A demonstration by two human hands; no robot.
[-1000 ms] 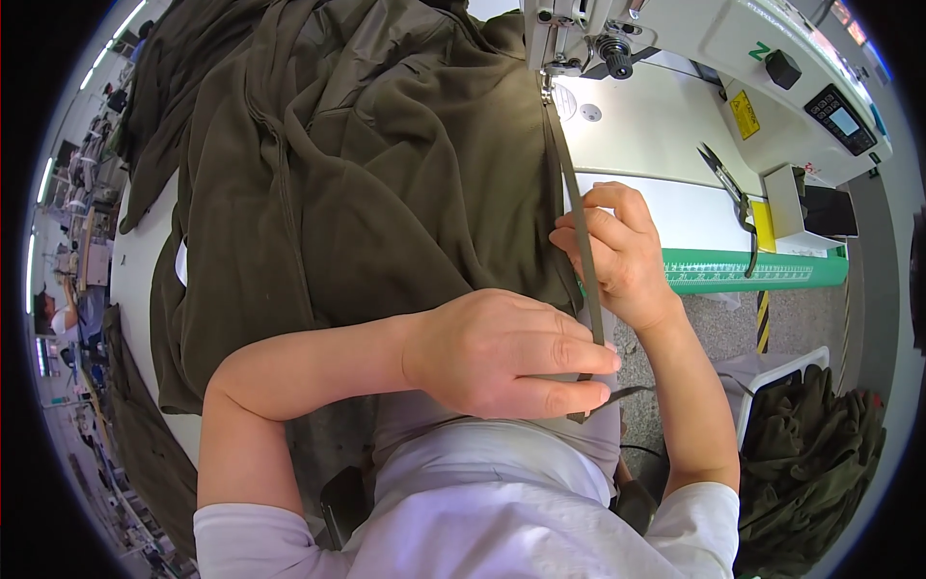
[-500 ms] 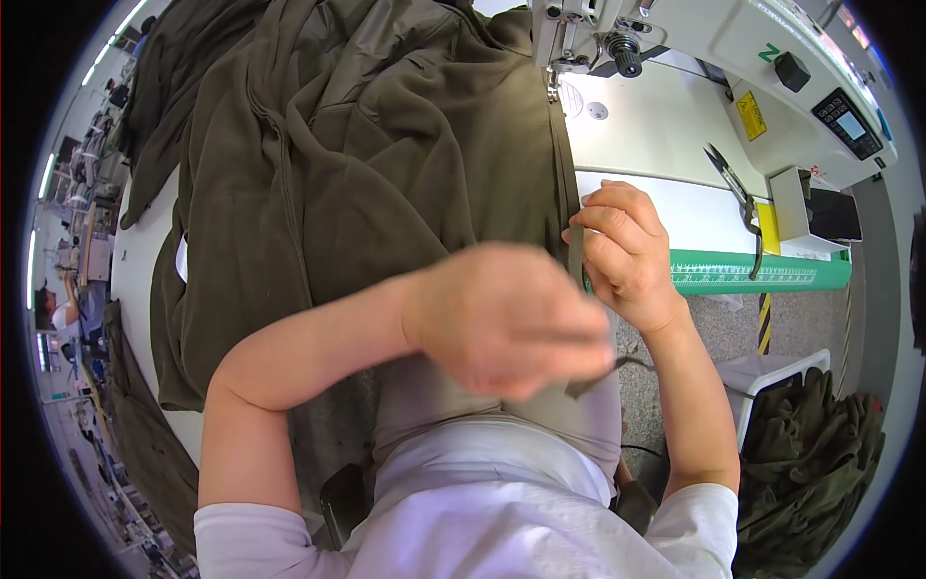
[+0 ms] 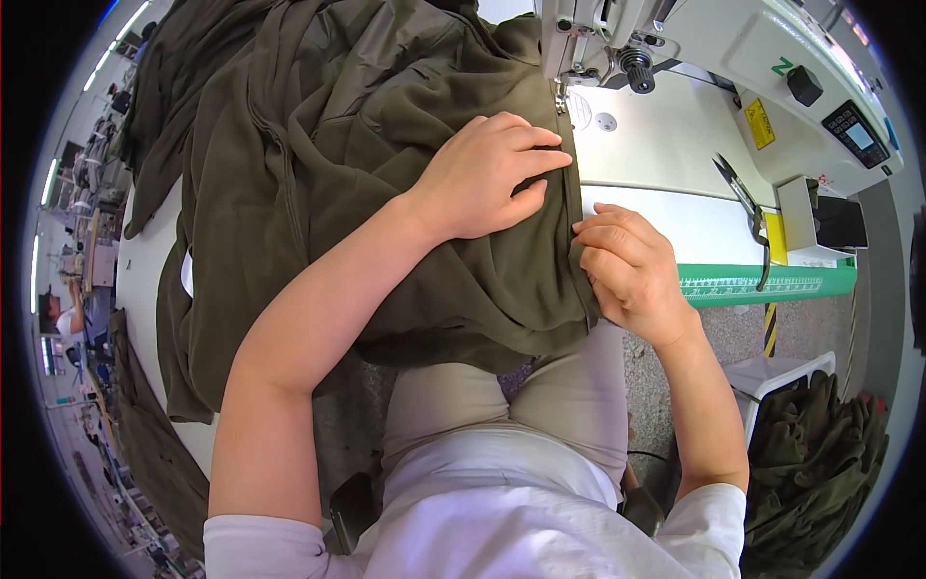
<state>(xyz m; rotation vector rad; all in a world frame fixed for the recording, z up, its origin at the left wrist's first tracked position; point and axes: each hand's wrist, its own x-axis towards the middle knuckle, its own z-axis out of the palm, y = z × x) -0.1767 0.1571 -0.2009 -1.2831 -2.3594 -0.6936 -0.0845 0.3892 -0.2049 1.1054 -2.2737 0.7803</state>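
Observation:
An olive-green fleece garment (image 3: 386, 183) spreads over the sewing table, and its right edge runs up to the presser foot (image 3: 560, 98) of a white sewing machine (image 3: 699, 43). My left hand (image 3: 482, 179) lies flat on the cloth beside that edge, fingers spread, just below the presser foot. Lower down, my right hand (image 3: 632, 270) is closed, thumb and fingers pinching the garment's edge, where a narrow olive strip (image 3: 575, 193) lies along the cloth. Its fingertips partly hide what they grip. The near part of the cloth hangs over my lap.
Black scissors (image 3: 741, 188) lie to the right, beside a small open box (image 3: 808, 217) and a yellow card (image 3: 776, 234). A green ruler strip (image 3: 752, 283) lines the table's front edge. A white bin (image 3: 757, 381) stands low at right near heaped dark green cloth (image 3: 815, 463).
My left hand has moved from low over my lap, up and away onto the cloth. The strip's loose tail no longer hangs below. My right hand stays at the edge, slightly lower.

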